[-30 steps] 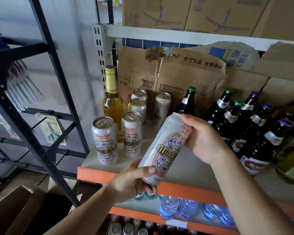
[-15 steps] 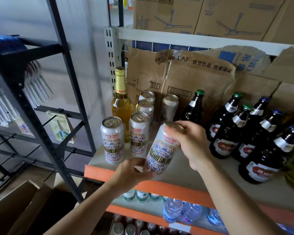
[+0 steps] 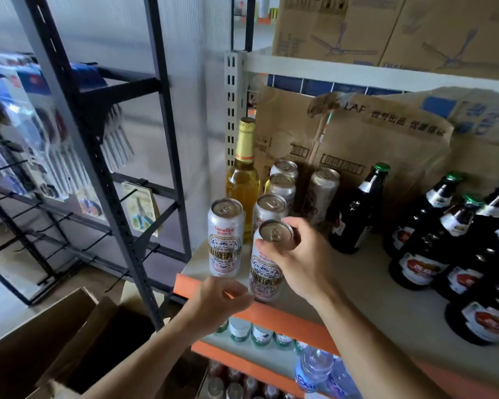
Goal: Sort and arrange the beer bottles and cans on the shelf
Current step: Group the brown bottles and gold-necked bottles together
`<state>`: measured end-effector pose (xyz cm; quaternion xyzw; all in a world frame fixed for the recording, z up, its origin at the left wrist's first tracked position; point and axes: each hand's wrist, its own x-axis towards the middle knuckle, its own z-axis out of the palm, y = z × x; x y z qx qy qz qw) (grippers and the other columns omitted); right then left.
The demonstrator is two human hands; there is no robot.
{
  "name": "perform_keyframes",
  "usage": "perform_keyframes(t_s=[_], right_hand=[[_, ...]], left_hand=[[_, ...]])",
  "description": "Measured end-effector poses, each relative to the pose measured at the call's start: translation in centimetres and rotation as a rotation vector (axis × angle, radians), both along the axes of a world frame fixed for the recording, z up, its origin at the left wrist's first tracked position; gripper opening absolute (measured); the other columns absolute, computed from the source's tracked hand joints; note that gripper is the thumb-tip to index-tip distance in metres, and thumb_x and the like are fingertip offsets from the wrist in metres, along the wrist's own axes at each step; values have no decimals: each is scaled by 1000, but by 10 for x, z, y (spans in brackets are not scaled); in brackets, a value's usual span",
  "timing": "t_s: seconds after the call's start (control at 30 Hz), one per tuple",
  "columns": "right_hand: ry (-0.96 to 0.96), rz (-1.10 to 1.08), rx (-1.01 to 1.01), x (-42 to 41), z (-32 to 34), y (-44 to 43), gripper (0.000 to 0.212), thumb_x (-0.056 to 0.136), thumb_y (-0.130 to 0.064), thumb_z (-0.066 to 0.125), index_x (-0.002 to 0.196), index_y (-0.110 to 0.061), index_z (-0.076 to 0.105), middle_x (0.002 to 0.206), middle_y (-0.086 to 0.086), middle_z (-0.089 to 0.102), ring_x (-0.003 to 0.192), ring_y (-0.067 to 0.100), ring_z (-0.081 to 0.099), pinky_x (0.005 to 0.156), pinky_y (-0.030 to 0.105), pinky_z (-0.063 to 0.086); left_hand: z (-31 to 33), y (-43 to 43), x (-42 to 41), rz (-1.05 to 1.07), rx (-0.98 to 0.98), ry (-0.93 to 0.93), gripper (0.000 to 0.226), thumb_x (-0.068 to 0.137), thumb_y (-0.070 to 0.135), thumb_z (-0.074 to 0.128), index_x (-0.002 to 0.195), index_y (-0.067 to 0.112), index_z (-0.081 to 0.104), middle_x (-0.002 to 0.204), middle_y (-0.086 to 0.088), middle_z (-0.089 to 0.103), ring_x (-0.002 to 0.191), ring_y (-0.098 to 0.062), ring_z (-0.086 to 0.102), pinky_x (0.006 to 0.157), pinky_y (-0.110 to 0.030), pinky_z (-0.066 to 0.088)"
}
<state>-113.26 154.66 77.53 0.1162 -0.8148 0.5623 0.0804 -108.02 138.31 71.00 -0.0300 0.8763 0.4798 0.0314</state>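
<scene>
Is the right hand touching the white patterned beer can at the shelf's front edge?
Touching. The head view shows the right hand wrapped around the top of the white patterned beer can, fingers curled over its rim and thumb against its side.

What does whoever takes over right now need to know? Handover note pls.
Right hand: gripping the top of a white beer can, upright at the front edge of the shelf; whether it is fully set down cannot be told.
Left hand: empty, curled just below the shelf's orange lip, off the can.
Done: five more cans stand upright behind and left of it, nearest the front-left can; a clear golden bottle stands at back left.
Dark bottles cluster loosely at centre and right.
Left: release this can in line with the front-left one, then probably straighten the dark bottles.
</scene>
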Motion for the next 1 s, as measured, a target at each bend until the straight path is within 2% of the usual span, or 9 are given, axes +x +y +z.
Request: perform_keyframes(t_s=[0.1, 0.23, 0.33, 0.43, 0.53, 0.63, 0.7, 0.8, 1.0], right_hand=[[14, 28, 9, 2, -1, 1, 49, 70, -28, 87, 109, -17, 59, 90, -10, 68, 77, -12, 59, 66, 4, 40], [39, 43, 64, 0, -9, 5, 70, 59, -56, 81, 115, -22, 55, 103, -6, 65, 91, -1, 61, 78, 14, 46], [6, 49, 34, 0, -17, 17, 75, 58, -67, 73, 118, -27, 52, 111, -7, 65, 99, 6, 64, 86, 30, 53], [3, -18, 32, 0, -22, 39, 67, 68, -70, 63, 117, -24, 55, 107, -8, 66, 99, 7, 64, 89, 31, 52], [-77, -114, -28, -5, -25, 68, 45, 79, -53, 68, 107, -18, 61, 96, -5, 67, 85, 4, 64, 80, 26, 53], [-124, -210, -47, -11, -27, 102, 21, 88, -28, 69, 104, -16, 61, 87, 4, 68, 78, 12, 65, 75, 40, 58], [-154, -250, -65, -14, -26, 124, 18, 89, -22, 67, 105, -18, 59, 87, 5, 67, 76, 13, 65, 76, 45, 58], [-192, -288, -89, -19, -21, 152, 20, 89, -19, 66, 108, -21, 59, 91, 0, 67, 81, 12, 66, 80, 46, 58], [-236, -318, -107, -30, -18, 191, 21, 90, -19, 65, 110, -20, 59, 98, 3, 68, 89, 16, 68, 82, 47, 58]], left_hand=[[1, 1, 1, -42, -9, -32, 13, 83, 22, 71, 70, 24, 72, 62, 8, 67, 52, 4, 55, 53, -14, 42], [3, 17, 3, -164, -15, -89, 31, 83, 20, 66, 54, 30, 65, 50, 9, 57, 46, 1, 46, 48, -15, 36], [5, 38, 2, -263, -5, -87, 27, 83, 17, 63, 59, 28, 65, 54, 9, 57, 50, 1, 47, 51, -15, 39], [4, 62, -1, -366, -32, -28, 20, 82, 17, 62, 64, 22, 67, 55, 13, 58, 53, 8, 49, 55, -13, 41], [4, 89, -8, -423, -61, 40, 12, 80, 23, 62, 78, 16, 72, 63, 9, 62, 58, 9, 51, 58, -11, 41], [4, 116, -19, -407, -75, 60, 12, 83, 23, 61, 81, 16, 72, 69, 7, 66, 61, 8, 52, 60, -10, 42], [4, 133, -30, -368, -38, 61, 11, 81, 22, 62, 77, 19, 71, 67, 10, 65, 62, 9, 53, 61, -10, 43], [-1, 158, -49, -327, -29, 75, 11, 76, 33, 59, 69, 28, 66, 61, 18, 61, 59, 13, 53, 60, -8, 40], [-32, 183, -87, -137, -94, 97, 20, 85, 19, 65, 66, 28, 62, 60, 14, 63, 57, 14, 54, 55, -6, 36]])
